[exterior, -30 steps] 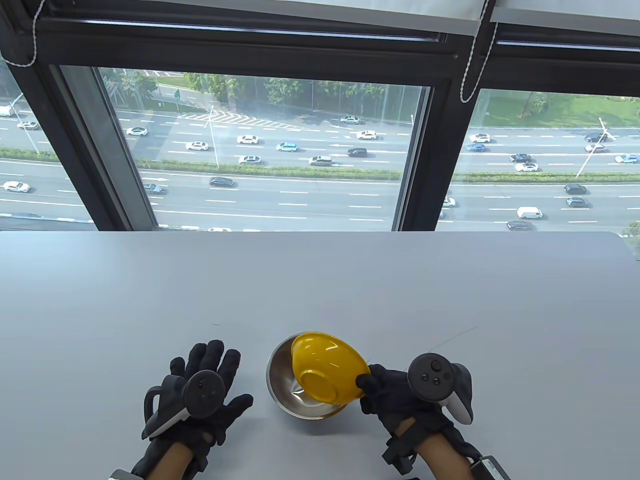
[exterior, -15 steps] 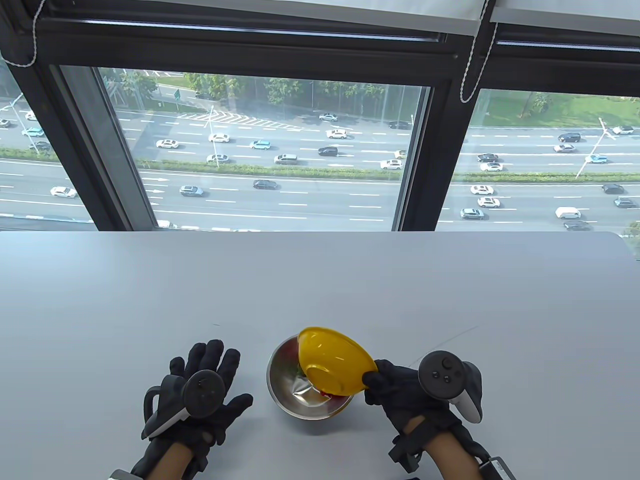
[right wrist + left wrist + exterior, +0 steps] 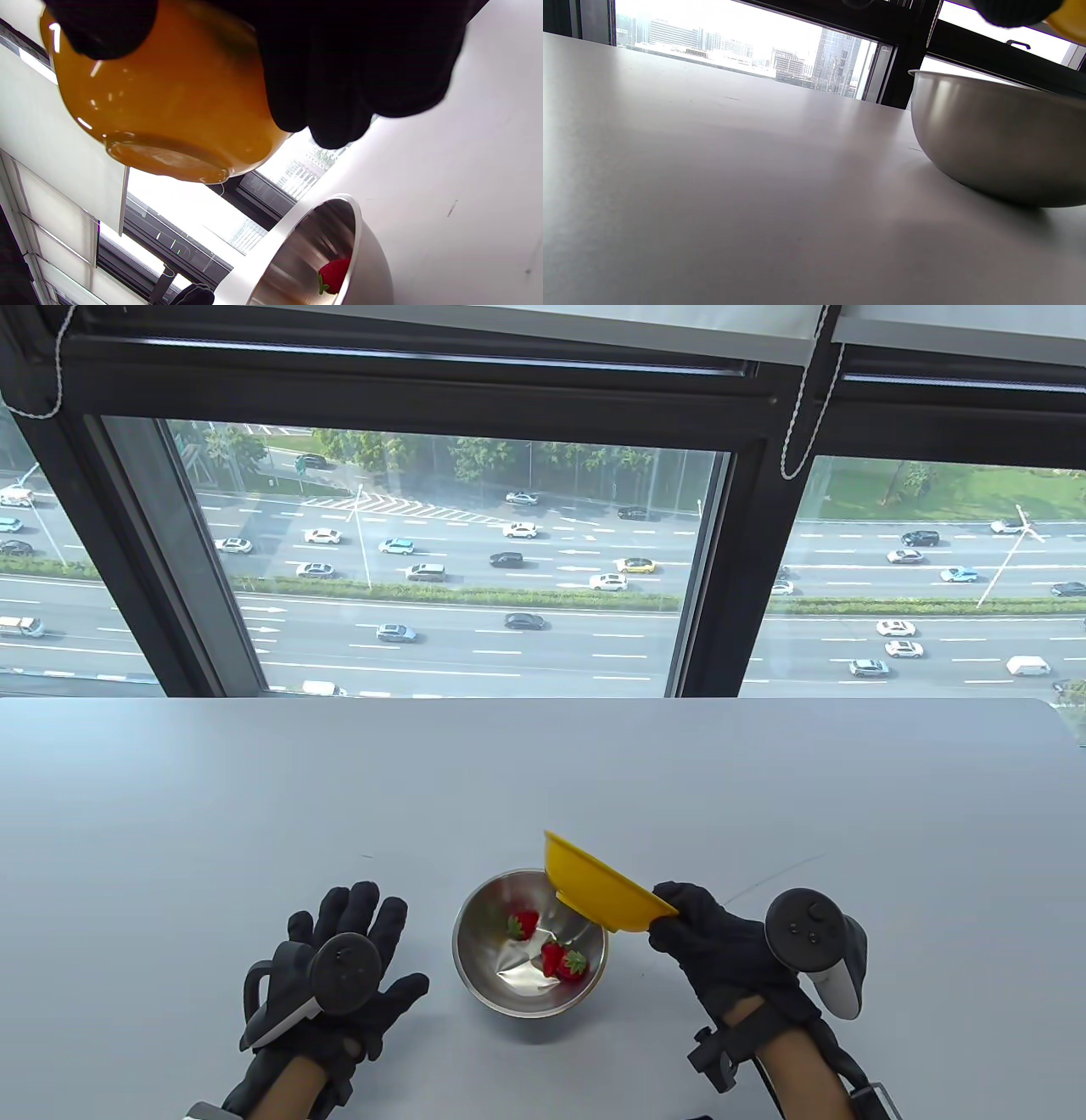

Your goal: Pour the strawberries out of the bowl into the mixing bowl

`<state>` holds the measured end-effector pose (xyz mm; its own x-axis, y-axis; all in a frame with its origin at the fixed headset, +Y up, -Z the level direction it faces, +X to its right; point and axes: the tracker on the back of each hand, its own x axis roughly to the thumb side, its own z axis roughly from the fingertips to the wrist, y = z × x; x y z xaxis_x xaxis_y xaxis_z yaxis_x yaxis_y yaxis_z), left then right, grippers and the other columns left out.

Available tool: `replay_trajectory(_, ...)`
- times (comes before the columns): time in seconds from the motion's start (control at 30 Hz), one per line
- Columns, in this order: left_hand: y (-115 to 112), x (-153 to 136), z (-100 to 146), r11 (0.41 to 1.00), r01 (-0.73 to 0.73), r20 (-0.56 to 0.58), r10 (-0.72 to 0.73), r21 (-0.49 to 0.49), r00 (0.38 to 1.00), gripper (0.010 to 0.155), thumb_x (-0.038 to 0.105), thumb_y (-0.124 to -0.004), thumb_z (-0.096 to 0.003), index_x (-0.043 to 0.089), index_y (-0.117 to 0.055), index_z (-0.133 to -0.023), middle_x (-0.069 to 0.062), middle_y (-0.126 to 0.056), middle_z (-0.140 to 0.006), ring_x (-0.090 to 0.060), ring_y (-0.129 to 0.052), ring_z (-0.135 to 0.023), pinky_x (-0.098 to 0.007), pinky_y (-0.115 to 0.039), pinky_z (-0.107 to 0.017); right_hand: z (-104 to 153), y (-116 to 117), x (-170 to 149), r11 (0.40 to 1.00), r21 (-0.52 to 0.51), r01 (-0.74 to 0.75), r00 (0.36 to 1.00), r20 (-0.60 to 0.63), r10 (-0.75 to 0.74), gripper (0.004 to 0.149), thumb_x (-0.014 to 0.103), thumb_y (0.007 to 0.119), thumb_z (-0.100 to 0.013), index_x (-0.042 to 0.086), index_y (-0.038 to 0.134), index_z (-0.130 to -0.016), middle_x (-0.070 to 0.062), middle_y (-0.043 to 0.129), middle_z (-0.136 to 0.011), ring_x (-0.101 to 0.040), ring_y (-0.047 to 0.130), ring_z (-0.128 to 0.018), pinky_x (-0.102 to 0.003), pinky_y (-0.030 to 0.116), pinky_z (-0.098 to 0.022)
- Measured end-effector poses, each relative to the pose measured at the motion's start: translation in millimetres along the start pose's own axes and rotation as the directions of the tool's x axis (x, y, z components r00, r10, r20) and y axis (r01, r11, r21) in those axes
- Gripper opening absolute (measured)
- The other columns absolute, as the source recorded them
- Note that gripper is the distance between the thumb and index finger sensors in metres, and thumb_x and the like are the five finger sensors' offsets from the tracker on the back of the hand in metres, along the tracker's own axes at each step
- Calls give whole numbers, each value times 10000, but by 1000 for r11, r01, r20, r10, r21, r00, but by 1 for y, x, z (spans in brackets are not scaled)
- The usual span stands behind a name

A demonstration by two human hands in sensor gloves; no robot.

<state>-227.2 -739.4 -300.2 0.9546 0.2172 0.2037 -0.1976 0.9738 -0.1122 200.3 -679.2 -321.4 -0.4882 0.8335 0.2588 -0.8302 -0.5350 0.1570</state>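
change: yellow bowl was tipped over the middle of the steel mixing bowl a second ago, hiding its inside; now swung out and up toward 2 o'clock of it, only its low edge still over the rim
change 2: strawberries now in plain sight on the mixing bowl floor; none seen earlier, just a hint of red half a second back
meaning: pour looks done, judging by the fruit inside; what's left is probably righting the yellow bowl and setting it down
unknown: inside of yellow bowl faces away in every view, can't tell if a berry is stuck in there
right hand: right hand grips the yellow bowl's rim at its 4 o'clock side; right wrist view shows gloved fingers wrapped across the outer wall, base ring pointing down-left
left hand: left hand flat on the table, fingers spread wide, holding nothing, at 9 o'clock of the mixing bowl, apart from it; hasn't moved
strawberries look: three or so, red, green caps on, whole; one toward 11 o'clock in the bowl, two touching at 4 o'clock
strawberries where: all inside mixing bowl, none on table
mixing bowl: shiny steel, upright, sits between the hands near the front edge; same spot as before
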Motion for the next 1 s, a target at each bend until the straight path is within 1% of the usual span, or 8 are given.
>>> replay_trajectory(0.13, 0, 0, 0, 1000, 0, 0, 0, -2, 1000, 900, 708, -632, -391, 294, -277, -1108, -73, -98, -1194, -440, -140, -1114, -731, -133, -697, 1, -10, -4, 999, -8, 31, 1000, -5, -31, 641, 588, 749, -399, 246, 631, -928, -244, 820, -855, -366, 1012, -642, -498, 861, -397)
replay_trajectory(0.23, 0, 0, 0, 1000, 1, 0, -1, -3, 1000, 892, 705, -631, -398, 294, -278, -1108, -74, -98, -1194, -441, -140, -1114, -731, -133, -697, 1, -18, -9, 997, 13, 72, 997, -12, -71, 676, 630, 730, -400, 260, 594, -950, -230, 770, -913, -366, 1003, -658, -495, 856, -420)
replay_trajectory(0.33, -1, 0, 0, 1000, 1, 0, -1, -5, 1000, 901, 708, -633, -390, 296, -278, -1108, -73, -98, -1194, -441, -140, -1114, -731, -133, -697, 2, -26, -16, 991, -9, 132, 991, -24, -132, 724, 671, 730, -377, 256, 597, -955, -249, 732, -940, -378, 1000, -660, -494, 862, -433)
replay_trajectory(0.43, -1, 0, 0, 1000, 1, 0, -1, -6, 1000, 902, 708, -633, -390, 295, -277, -1108, -73, -97, -1194, -441, -140, -1114, -731, -134, -696, 3, -33, -23, 985, -42, 169, 985, -32, -171, 724, 664, 740, -373, 253, 601, -952, -263, 721, -938, -376, 1008, -655, -487, 879, -434)
replay_trajectory(0.6, -1, 0, 0, 1000, 1, 0, -1, -8, 1000, 893, 706, -630, -398, 295, -276, -1108, -72, -98, -1194, -440, -140, -1114, -731, -134, -697, 5, -41, -30, 970, -70, 234, 970, -55, -238, 773, 683, 750, -354, 240, 573, -962, -274, 665, -970, -390, 1007, -663, -489, 896, -439)
replay_trajectory(0.8, -1, 0, 0, 1000, 1, 0, -1, -8, 1000, 900, 708, -632, -392, 294, -277, -1108, -73, -98, -1194, -443, -140, -1113, -731, -133, -696, 9, -52, -35, 951, -117, 286, 953, -68, -295, 832, 731, 715, -317, 237, 563, -969, -264, 638, -994, -385, 1032, -635, -472, 936, -407)
replay_trajectory(0.9, -1, 0, 0, 1000, 1, 0, -1, -8, 1000, 900, 708, -632, -390, 295, -278, -1107, -72, -97, -1194, -441, -140, -1114, -731, -133, -697, 12, -59, -40, 933, -172, 317, 940, -77, -333, 828, 750, 697, -302, 253, 607, -958, -253, 666, -989, -375, 1052, -603, -459, 951, -382)
replay_trajectory(1.0, -1, 1, 0, 1000, 2, 0, -2, -9, 1000, 900, 708, -632, -392, 294, -277, -1108, -74, -96, -1194, -441, -140, -1114, -731, -133, -696, 14, -65, -46, 909, -193, 370, 916, -86, -391, 834, 765, 660, -302, 247, 619, -954, -251, 667, -992, -371, 1059, -590, -451, 958, -369)
